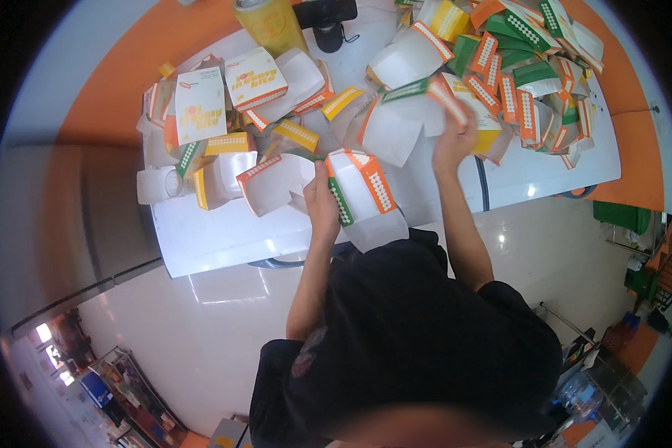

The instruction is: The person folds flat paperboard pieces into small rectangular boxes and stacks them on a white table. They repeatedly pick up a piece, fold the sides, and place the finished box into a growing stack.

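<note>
My left hand (320, 200) grips a half-folded white carton (366, 196) with orange and green dotted flaps, held over the near edge of the white table (224, 239). My right hand (455, 138) reaches farther out and touches a flat white carton blank (396, 127) with a green and orange strip. Several folded cartons (231, 97) with yellow lettering stand to the left of my hands. A heap of unfolded orange, green and yellow blanks (523, 67) lies to the right, just beyond my right hand.
A yellow bottle (270, 24) and a black object (327, 22) stand at the table's far edge. An orange counter band (638, 142) curves behind the table. A dark cable (484, 183) hangs over the near edge. Glossy pale floor (201, 328) lies below.
</note>
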{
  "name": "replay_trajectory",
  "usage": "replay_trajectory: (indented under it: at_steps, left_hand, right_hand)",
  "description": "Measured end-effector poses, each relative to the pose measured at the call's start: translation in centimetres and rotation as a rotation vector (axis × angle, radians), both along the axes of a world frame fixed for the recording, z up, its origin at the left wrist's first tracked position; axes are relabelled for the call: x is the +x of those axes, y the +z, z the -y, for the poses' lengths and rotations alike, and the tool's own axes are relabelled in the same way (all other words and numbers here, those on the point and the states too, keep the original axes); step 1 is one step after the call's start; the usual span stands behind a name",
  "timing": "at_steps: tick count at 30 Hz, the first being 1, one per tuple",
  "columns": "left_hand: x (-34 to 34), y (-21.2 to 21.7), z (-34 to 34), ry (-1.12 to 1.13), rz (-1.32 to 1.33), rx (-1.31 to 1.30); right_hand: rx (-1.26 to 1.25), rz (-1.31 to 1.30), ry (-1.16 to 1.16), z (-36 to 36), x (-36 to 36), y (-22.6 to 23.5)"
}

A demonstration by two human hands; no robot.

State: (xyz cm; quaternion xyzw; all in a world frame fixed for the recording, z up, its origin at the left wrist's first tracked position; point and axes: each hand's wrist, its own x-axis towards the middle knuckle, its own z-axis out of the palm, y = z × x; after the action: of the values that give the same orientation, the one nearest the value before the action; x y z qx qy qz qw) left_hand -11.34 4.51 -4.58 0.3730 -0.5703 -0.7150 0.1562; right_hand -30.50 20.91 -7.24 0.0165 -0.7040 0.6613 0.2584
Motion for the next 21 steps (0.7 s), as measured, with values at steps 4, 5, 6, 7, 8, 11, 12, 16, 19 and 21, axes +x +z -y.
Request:
replay_trajectory:
  at_steps: [4, 5, 6, 7, 8, 11, 12, 16, 19, 21]
  left_hand:
    - [-0.3, 0.1, -0.3, -0.013, 0.062, -0.054]
    - [-0.5, 0.0, -0.3, -0.02, 0.071, -0.071]
    - [-0.7, -0.2, -0.2, -0.048, 0.092, -0.077]
    - [-1.0, -0.5, 0.0, -0.077, 0.111, -0.083]
    - [-1.4, -0.8, 0.1, -0.101, 0.09, -0.108]
    - [-3.1, -2.2, 0.6, -0.172, 0.079, -0.12]
    - [-3.6, -2.8, 0.6, -0.189, 0.059, -0.141]
    - [-4.9, -4.2, 0.7, -0.256, 0.219, 0.004]
    - [-4.9, -4.8, 0.4, -0.188, 0.212, 0.209]
    - [-4.7, -5.0, 0.2, -0.13, 0.114, 0.408]
  right_hand:
    - [-0.567, -0.198, 0.175, -3.4, -1.1, 7.7]
    - [-0.633, -0.1, 0.232, -4.4, -0.8, 9.0]
    - [-0.682, -0.057, 0.355, -5.8, -0.6, 10.4]
    - [-0.672, -0.087, 0.387, -5.9, -0.2, 10.6]
    - [-0.567, -0.074, 0.519, -6.4, 0.1, 10.8]
    - [-0.181, -0.207, 0.655, -3.4, 3.7, 6.7]
    - [-0.106, -0.203, 0.714, -2.0, 5.3, 4.7]
    - [0.069, -0.3, 0.766, -0.5, 9.2, -1.5]
    - [0.101, -0.374, 0.804, -1.9, 10.6, -3.1]
    - [0.142, -0.487, 0.893, -3.2, 11.3, -2.9]
